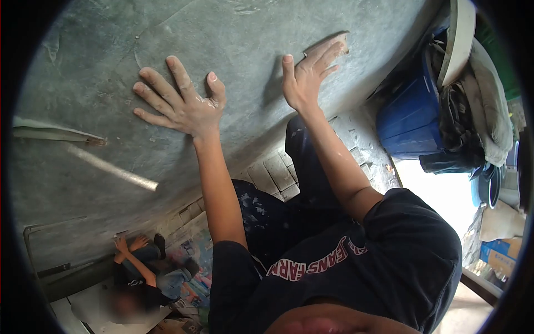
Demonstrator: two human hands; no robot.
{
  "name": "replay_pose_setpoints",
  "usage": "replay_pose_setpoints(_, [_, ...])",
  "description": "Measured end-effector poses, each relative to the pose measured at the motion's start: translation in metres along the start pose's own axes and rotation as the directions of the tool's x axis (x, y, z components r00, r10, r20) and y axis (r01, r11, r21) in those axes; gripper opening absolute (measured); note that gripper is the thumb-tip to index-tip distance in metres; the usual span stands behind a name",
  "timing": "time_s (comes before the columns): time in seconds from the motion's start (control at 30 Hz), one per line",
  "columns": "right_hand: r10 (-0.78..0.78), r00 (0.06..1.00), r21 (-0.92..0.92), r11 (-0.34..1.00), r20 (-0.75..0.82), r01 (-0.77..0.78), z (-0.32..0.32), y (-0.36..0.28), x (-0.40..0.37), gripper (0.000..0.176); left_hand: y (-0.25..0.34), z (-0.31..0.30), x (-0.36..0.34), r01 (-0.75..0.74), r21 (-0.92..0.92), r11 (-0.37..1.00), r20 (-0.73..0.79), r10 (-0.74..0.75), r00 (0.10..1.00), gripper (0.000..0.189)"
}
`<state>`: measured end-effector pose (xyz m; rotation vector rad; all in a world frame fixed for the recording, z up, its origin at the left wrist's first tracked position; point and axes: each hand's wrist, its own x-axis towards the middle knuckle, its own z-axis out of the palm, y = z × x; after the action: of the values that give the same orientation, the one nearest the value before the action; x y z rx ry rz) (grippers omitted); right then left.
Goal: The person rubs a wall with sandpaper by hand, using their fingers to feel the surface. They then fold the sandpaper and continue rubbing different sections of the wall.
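My left hand [186, 108] lies with spread fingers against the grey plastered wall [245, 50]; nothing shows in it, and white dust coats its skin. To its right, my right hand [307, 80] presses a small flat sheet that looks like sandpaper [343, 40] against the same wall. The fingers are over the sheet and hide most of it, while the thumb sticks out to the left. Pale smears mark my dark trousers [253, 209].
A blue bin [409, 117] piled with cloths stands at the right. Another person [142, 278] sits low at the bottom left, with hands near the wall. Paving blocks [275, 172] lie below the wall. A strip of light crosses the wall at the left.
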<state>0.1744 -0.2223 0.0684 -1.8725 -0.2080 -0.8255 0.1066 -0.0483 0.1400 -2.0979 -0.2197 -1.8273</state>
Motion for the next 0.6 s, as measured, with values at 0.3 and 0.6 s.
replay_pose_setpoints(0.3, [-0.565,0.694,-0.101,0.739,0.447,0.666,0.009,0.043,-0.08,0.083,0.007,-0.008,-0.118,0.027,-0.056,0.998,0.206,-0.015,0.978,0.059])
replay_pose_setpoints(0.6, [-0.137,0.986,-0.041,0.989,0.091,0.141,0.0,0.005,-0.011,0.107,0.011,-0.041,-0.262,0.065,-0.062,0.996,0.655,-0.009,0.756,0.088])
